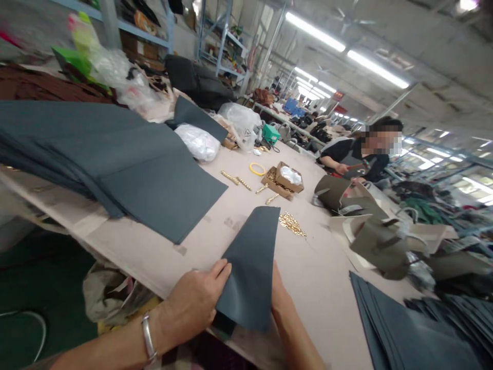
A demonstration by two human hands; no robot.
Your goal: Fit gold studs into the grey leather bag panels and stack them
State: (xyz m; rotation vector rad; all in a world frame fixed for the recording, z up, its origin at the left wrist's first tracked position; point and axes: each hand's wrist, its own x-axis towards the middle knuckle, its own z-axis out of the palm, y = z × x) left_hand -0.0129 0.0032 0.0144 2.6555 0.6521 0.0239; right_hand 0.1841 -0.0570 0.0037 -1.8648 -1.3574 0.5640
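Note:
A dark blue-grey leather-like panel (pixel 250 272) is held up in a curve over the near edge of the table. My left hand (pixel 196 298), with a silver bangle at its wrist, pinches the panel's left edge between thumb and fingers. At the opposite edge is my right hand (pixel 282 295), gripping from behind, its fingertips hidden by the panel. Just beyond the panel lies a small heap of gold metal pieces (pixel 291 224).
Large panels of the same colour lie stacked (pixel 134 169) on the left, with another pile (pixel 416 329) at right. Further back are small cardboard boxes (pixel 283 181), a yellow ring (pixel 257 169) and short gold strips. Olive bag parts (pixel 381 241) sit near a co-worker (pixel 358 154).

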